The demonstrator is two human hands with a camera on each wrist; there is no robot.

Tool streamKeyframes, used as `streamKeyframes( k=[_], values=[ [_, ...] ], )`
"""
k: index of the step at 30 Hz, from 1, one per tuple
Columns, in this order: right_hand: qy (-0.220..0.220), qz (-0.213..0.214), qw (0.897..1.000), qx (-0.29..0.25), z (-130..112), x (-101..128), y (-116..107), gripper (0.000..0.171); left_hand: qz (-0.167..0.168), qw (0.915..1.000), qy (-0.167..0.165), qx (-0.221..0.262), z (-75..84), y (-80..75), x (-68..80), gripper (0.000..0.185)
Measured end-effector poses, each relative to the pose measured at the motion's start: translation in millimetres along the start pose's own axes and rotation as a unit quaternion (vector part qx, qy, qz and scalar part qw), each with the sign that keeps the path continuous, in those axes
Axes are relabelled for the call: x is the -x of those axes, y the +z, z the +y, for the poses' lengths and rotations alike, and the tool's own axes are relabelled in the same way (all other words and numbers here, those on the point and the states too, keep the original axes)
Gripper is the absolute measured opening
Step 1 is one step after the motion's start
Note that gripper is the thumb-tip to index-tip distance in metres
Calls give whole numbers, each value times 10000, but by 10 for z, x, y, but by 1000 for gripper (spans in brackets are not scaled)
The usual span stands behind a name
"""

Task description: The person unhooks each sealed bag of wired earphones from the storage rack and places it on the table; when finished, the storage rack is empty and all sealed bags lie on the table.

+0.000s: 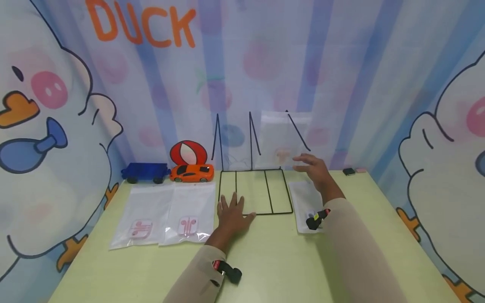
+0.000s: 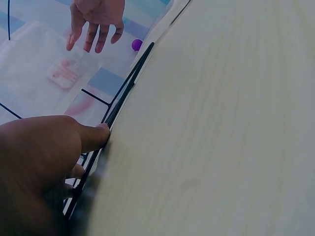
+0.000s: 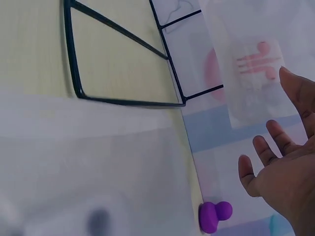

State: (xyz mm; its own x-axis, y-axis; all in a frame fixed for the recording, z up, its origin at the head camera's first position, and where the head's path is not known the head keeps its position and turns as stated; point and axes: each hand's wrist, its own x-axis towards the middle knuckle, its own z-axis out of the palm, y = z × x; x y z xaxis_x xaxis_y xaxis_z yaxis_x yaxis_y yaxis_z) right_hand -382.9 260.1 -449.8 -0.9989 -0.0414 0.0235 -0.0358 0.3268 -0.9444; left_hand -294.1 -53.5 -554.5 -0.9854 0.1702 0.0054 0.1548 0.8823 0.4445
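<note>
1. Hands first: the left hand [image 1: 232,214] lies flat, fingers spread, pressing the front left corner of the black wire divider rack [image 1: 254,191] onto the pale green tabletop [image 1: 273,261]; nothing is gripped.
2. Right hand [image 1: 312,167] hovers open, fingers straight and apart, holding nothing, just at 3 o'clock of the rack.
3. One clear plastic bag with pink earphones [image 1: 282,136] stands upright in the rack's rightmost slot, at 11 o'clock of the right hand and just beyond its fingertips. So, by my reading, one bag is filed.
4. Left to go, as it looks: a clear flat bag [image 1: 306,204] lying under the right forearm at 3 o'clock of the rack, plus two clear earphone bags [image 1: 166,216] side by side at 9 o'clock of the left hand.
5. Behind those, at 10 o'clock, an orange toy sports car [image 1: 191,173] and a blue toy truck [image 1: 145,172] sit against the printed curtain [image 1: 265,63].
</note>
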Motion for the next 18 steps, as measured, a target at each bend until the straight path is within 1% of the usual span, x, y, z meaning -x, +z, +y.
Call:
streamKeyframes(
  k=[3,8,11,15,18],
  values=[
    [96,17,9999,-81,-25,-64,55,52,-2,10000,6,1,-7,-21,-14,81],
    [190,45,9998,-93,-49,-78,103,51,10,9999,82,-58,8,-40,7,81],
    [160,-19,9996,-226,-31,-83,139,50,35,9999,70,-90,16,-48,36,80],
    [12,-160,9991,-381,25,-97,198,48,6,9999,41,-102,12,-66,39,81],
    [-9,-220,9987,-455,79,-87,243,47,-49,9999,9,-114,3,-59,55,81]
  ],
)
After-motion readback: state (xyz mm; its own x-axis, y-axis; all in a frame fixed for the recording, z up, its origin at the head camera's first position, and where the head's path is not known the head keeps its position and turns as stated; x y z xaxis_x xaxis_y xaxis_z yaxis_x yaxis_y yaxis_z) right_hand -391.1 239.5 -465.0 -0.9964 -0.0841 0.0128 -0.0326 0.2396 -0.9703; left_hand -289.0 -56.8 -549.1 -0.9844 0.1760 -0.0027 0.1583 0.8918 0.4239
